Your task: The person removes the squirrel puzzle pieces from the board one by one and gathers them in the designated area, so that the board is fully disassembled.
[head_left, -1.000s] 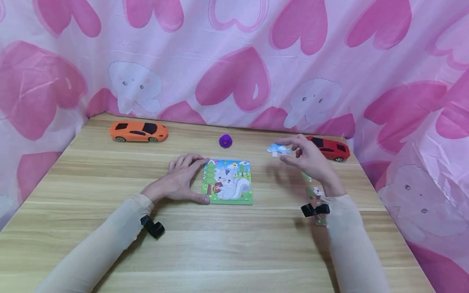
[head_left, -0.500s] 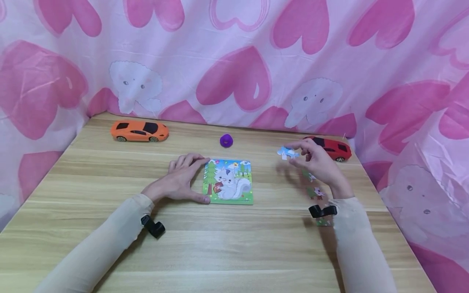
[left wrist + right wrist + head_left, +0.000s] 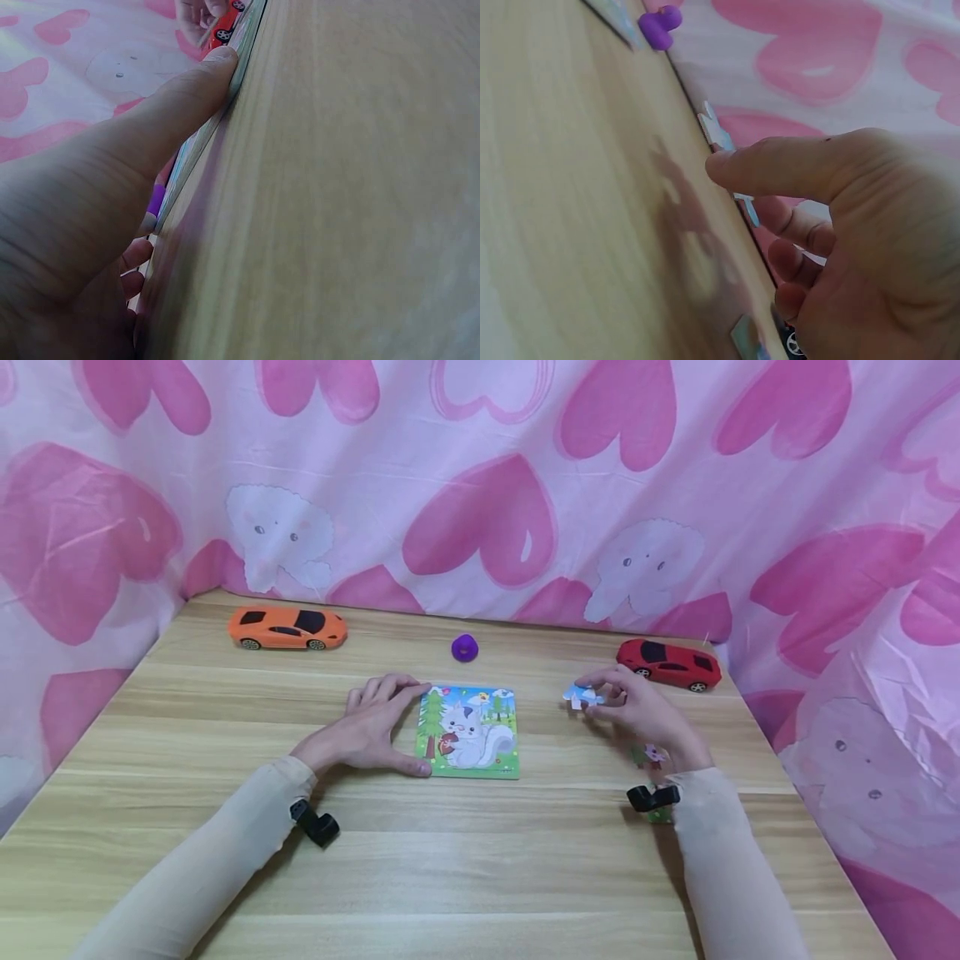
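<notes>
A small square jigsaw [image 3: 467, 732] with a white squirrel picture lies in the middle of the wooden table [image 3: 465, 852]. My left hand [image 3: 375, 727] rests flat against its left edge, the thumb [image 3: 176, 105] and fingers straight along the board [image 3: 206, 135]. My right hand [image 3: 633, 703] pinches a pale blue puzzle piece [image 3: 582, 696] low over the table, right of the jigsaw. The right wrist view shows that piece [image 3: 716, 133] between the thumb and curled fingers [image 3: 799, 225]. A few loose pieces [image 3: 649, 755] lie by my right wrist.
An orange toy car [image 3: 287, 628] stands at the back left and a red toy car [image 3: 669, 663] at the back right, just behind my right hand. A small purple toy [image 3: 465, 648] sits behind the jigsaw. A pink heart-print curtain [image 3: 480, 485] walls in the table.
My right hand has carried the blue piece from above the red car down toward the table, a little nearer me. The left hand and jigsaw have stayed put.
</notes>
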### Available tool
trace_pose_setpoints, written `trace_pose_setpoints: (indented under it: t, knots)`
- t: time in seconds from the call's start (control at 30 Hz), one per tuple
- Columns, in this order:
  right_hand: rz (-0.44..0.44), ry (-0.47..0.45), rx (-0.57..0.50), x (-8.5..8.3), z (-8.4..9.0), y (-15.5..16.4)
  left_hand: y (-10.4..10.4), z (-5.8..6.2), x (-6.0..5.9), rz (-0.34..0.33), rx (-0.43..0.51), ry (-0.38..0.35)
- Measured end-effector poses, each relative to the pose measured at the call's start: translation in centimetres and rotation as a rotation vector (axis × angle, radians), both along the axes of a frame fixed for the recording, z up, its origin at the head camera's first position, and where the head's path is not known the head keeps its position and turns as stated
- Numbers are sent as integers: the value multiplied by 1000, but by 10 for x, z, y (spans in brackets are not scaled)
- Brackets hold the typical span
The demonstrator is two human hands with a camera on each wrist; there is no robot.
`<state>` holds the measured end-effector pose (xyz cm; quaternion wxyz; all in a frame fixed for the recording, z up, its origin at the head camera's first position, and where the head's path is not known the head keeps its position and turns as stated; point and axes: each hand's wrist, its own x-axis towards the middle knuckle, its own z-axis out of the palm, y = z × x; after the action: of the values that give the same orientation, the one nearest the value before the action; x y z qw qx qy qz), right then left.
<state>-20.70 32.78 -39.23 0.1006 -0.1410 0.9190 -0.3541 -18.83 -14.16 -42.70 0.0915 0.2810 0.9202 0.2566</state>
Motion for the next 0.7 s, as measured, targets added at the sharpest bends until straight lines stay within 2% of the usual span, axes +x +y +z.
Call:
trace_pose_setpoints:
  t: [0.33, 0.7]
  knots:
    - [-12, -55, 6, -3, -9, -5, 0, 1, 1, 1, 4, -2]
    - [-16, -86, 25, -3, -7, -7, 0, -1, 0, -1, 5, -1]
